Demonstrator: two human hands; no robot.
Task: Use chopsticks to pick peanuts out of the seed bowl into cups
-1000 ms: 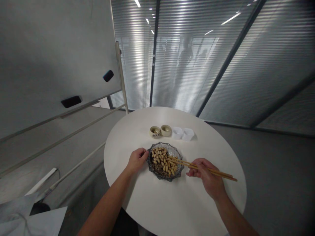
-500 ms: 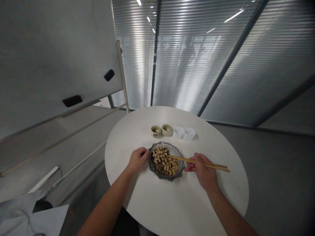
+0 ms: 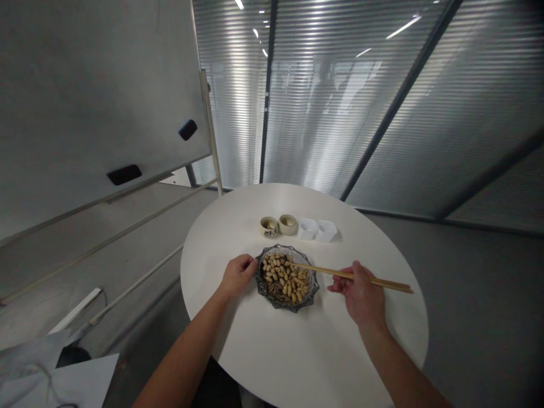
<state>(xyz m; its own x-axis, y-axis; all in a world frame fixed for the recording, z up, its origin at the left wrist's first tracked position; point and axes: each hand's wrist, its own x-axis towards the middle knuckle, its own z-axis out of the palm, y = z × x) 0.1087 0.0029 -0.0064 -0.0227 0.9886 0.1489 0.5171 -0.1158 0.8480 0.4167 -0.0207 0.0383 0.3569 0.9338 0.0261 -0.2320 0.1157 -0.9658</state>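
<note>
The fingers of the right hand are closed around a pair of wooden chopsticks, which lie almost level across the grip. Their tips reach over the upper right of the dish and sit close together, with no peanut clearly between them. The fingers of the left hand are curled and press against the dish's left edge; whether they grip it, I cannot tell.

Between the hands, toward the lower middle of the frame, sits a scalloped glass dish. A heap of peanuts in their shells fills most of it, and dark seed husks lie along its lower left. No peanut shows outside the dish, so the heap looks largely intact. Above the dish stand two small ceramic cups, the left one with dark lettering, and just to their right two small white containers. Their contents are too small to tell.

All of this stands on a round white table. At the upper left, a whiteboard stands beside it. Behind the table runs a glass wall with slatted blinds, and a blurred figure shows through it. Grey floor spreads to the right.
</note>
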